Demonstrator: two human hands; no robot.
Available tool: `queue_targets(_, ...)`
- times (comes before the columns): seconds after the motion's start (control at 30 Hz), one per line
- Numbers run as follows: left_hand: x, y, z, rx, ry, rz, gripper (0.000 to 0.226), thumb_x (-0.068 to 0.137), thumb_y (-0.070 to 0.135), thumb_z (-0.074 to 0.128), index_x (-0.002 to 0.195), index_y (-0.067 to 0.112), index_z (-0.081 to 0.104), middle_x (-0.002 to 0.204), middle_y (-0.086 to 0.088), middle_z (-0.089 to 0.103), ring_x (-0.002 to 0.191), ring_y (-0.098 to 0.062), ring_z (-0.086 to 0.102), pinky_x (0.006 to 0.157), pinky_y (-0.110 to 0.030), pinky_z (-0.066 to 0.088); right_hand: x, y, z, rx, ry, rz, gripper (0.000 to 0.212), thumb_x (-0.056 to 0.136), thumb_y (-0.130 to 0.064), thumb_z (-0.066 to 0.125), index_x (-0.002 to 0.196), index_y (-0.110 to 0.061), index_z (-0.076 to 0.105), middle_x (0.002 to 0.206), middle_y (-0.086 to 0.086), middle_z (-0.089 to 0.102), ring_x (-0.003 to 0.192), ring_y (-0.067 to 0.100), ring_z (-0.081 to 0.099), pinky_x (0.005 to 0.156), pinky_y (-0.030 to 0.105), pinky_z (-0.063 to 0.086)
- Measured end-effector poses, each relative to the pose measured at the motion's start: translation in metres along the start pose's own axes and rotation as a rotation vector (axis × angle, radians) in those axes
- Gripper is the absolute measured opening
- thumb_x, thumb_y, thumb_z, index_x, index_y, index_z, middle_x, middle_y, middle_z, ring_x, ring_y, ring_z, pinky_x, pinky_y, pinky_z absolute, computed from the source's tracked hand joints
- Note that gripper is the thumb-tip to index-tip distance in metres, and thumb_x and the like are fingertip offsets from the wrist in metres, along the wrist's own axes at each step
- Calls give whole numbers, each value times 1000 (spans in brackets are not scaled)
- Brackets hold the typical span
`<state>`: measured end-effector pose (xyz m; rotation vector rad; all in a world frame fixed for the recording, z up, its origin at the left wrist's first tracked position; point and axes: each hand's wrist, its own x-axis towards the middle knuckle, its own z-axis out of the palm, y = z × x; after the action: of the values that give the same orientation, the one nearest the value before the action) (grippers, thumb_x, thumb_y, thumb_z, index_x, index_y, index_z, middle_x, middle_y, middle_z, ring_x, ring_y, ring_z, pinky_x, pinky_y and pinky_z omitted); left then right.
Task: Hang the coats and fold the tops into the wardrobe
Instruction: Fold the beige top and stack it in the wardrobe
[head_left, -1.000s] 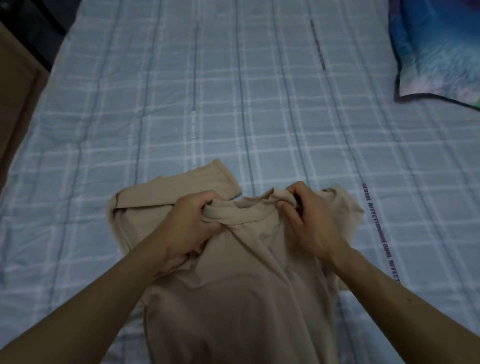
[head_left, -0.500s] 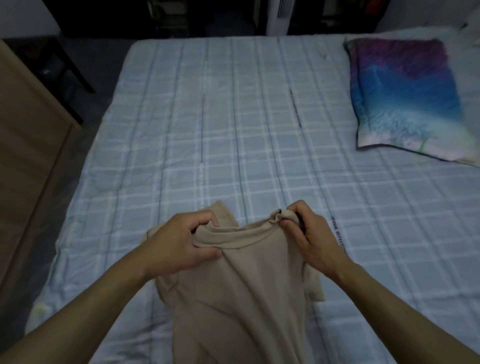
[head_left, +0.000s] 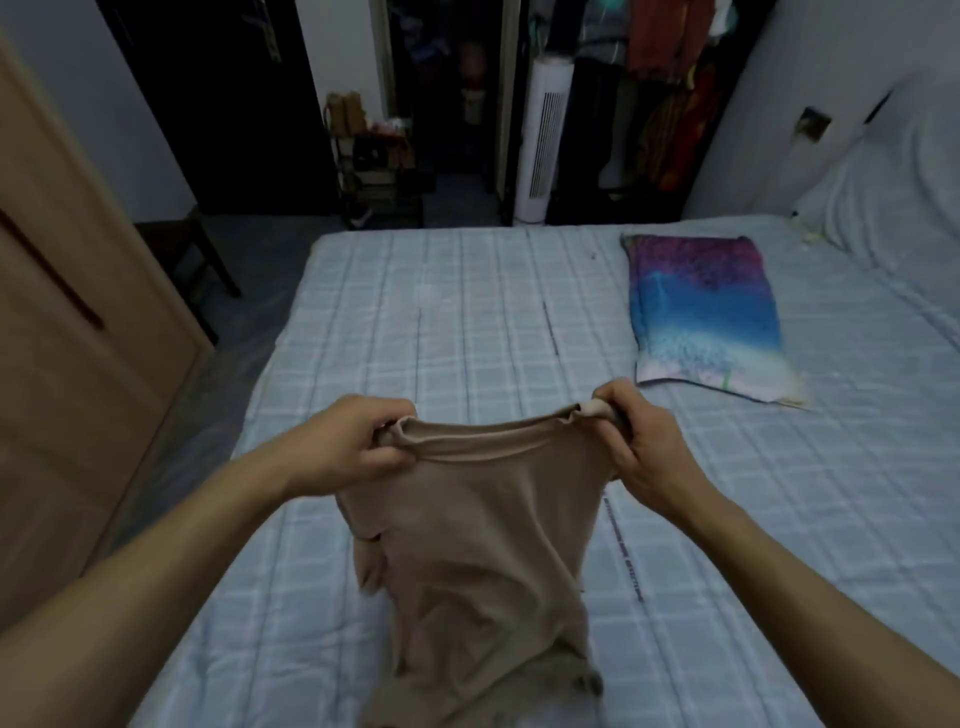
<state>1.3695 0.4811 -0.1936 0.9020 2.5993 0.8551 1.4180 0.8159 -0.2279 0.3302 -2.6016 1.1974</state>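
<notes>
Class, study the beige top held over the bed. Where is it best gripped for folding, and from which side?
Pinch the beige top at both ends of its banded top edge, left hand from the left, right hand from the right. That edge spans between them, so the cloth hangs fairly flat below.
</notes>
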Motion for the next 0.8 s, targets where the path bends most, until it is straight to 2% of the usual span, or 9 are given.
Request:
queue_targets(0.07, -14, 29, -22, 29, 23, 26, 18, 80, 27, 65, 72, 19, 50, 65, 8, 50, 63, -8, 50, 59, -24, 37, -2, -30, -26, -24, 24, -44, 5, 95, -18, 56, 93, -19, 51, 71, -2, 56, 64, 12, 56, 57, 22, 43)
queue_targets(0.13, -29, 55, -41, 62, 88, 55, 31, 84, 14, 66, 67, 26, 43, 62, 10, 45, 60, -6, 45, 56, -22, 32, -5, -60, -48, -38, 64, -116, 14, 92, -29, 51, 93, -14, 52, 71, 5, 57, 63, 14, 54, 60, 20, 41)
queue_targets(0.2, -46, 76, -60, 90, 177, 65, 41, 89, 7, 66, 67, 31, 41, 62, 9, 42, 59, -6, 44, 57, -25, 31, -9, -86, -68, -47, 113, -169, 17, 92, -29, 51, 92, -12, 52, 67, 7, 55, 62, 13, 50, 58, 14, 37)
queue_targets(0.27, -62, 95, -79, 83, 267, 83, 39, 94, 13, 61, 67, 36, 44, 64, 9, 45, 60, -6, 45, 57, -26, 33, -10, -110, -86, -57, 152, -180, 10, 95, -19, 57, 92, -11, 52, 61, 8, 51, 58, 14, 46, 54, 14, 34)
queue_targets(0.37, -85, 124, -101, 13, 397, 133, 19, 95, 30, 50, 75, 31, 51, 68, 11, 51, 62, -3, 47, 56, -18, 35, -8, -140, -109, -99, 200, -229, 9, 96, -11, 60, 91, -11, 52, 57, 13, 48, 54, 22, 45, 50, 20, 33)
queue_targets(0.5, -113, 155, -123, 4, 551, 190, 13, 99, 25, 54, 90, 18, 61, 76, 7, 60, 65, -2, 52, 55, -14, 38, -9, -185, -129, -60, 243, -320, 11, 98, -13, 58, 91, -14, 50, 54, 6, 41, 47, 15, 39, 45, 32, 35)
queue_targets(0.63, -139, 173, -141, 33, 619, 212, 16, 96, 33, 61, 86, 21, 64, 70, 2, 60, 59, -5, 50, 52, -17, 36, -19, -216, -138, -36, 257, -373, 12, 97, -20, 57, 88, -17, 50, 54, -7, 47, 46, 8, 44, 43, 25, 36)
queue_targets(0.8, -162, 188, -152, -55, 624, 225, 13, 88, 30, 67, 78, 21, 68, 59, 10, 53, 54, -3, 44, 51, -13, 32, -33, -232, -148, -40, 229, -407, 11, 96, -27, 59, 91, -17, 58, 64, -7, 57, 54, 7, 53, 50, 17, 40)
